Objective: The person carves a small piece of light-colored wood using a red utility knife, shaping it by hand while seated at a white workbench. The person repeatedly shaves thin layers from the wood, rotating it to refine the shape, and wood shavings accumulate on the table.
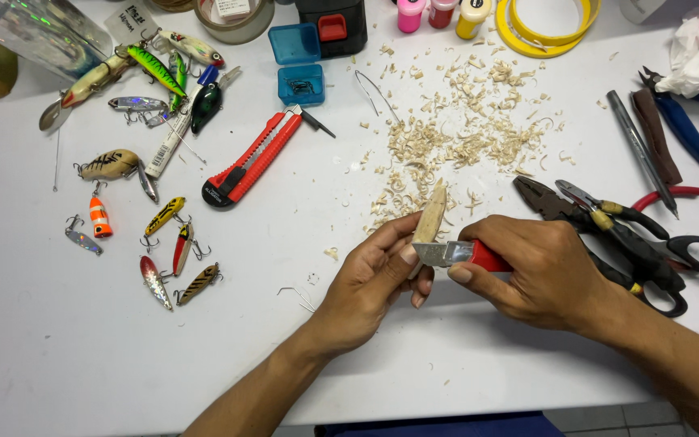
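Observation:
My left hand [374, 279] grips a small pale piece of carved wood [430, 215], its tapered tip pointing up and away from me. My right hand [531, 267] holds a red-handled utility knife [467, 253], with the metal blade end laid against the lower part of the wood next to my left thumb. Both hands meet over the white table [58, 340], just below a scatter of wood shavings [455, 137].
Several fishing lures [167, 243] lie at the left, a second red utility knife [254, 158] beside them. Black pliers [600, 235] and scissors [689, 247] sit at the right. A small blue box of hooks [299, 66], paint bottles [438, 12] and yellow tape rolls [548, 24] line the far edge.

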